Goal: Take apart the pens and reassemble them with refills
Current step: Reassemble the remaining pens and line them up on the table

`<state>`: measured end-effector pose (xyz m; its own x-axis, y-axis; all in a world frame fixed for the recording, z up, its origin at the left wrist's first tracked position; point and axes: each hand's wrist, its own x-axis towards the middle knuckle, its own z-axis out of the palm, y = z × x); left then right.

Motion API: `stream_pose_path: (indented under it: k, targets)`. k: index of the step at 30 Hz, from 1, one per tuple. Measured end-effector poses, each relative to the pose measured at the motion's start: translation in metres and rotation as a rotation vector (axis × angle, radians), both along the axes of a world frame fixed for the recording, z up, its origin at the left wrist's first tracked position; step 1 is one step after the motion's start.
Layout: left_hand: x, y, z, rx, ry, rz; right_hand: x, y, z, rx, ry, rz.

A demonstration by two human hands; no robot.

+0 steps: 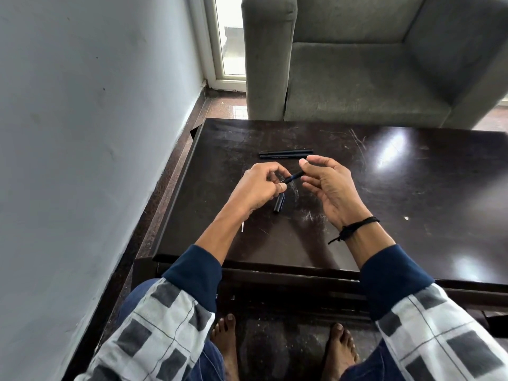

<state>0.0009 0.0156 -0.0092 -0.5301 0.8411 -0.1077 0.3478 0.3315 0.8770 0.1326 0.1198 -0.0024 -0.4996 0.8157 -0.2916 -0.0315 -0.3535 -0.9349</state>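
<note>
Two black pens lie side by side; a thin dark piece tilts near a barrel.

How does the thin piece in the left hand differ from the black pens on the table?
The thin piece is pinched by the left hand; the black pens lie untouched on the table. The thin piece is slimmer and looks bluish; the black pens are thicker. The thin piece slants; the black pens lie almost level. Both are dark and straight.

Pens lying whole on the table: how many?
2, side by side on the table, past the left hand: far pen, near pen. That hand pinches a separate pen part; a black piece lies below it.
</note>
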Motion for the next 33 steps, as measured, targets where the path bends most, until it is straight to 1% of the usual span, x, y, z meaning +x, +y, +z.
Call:
stream_pose_path:
  k: [6, 10, 15, 20, 24, 33]
  targets:
    - [0.0, 0.0001, -0.0002, -0.005, 0.005, 0.0, -0.0014, 0.0006, -0.0034, 0.054, -0.036, 0.007]
    - [0.0005, 0.0001, 0.0007, -0.003, 0.001, 0.004, -0.001, 0.002, -0.0016, 0.023, -0.009, 0.005]
    - [0.0011, -0.0001, 0.0014, -0.007, 0.007, -0.005, -0.0009, 0.0003, -0.0032, 0.044, -0.051, 0.03]
    - [0.0004, 0.0, 0.0004, -0.002, 0.004, 0.002, -0.0011, 0.0012, 0.0003, 0.033, -0.008, 0.038]
    - [0.0009, 0.0001, 0.0003, -0.002, 0.009, -0.002, -0.0015, 0.0007, -0.0028, 0.021, -0.029, 0.054]
    - [0.0017, -0.0009, 0.0013, 0.013, -0.021, -0.018, -0.0015, 0.0027, -0.0025, -0.007, 0.008, 0.043]
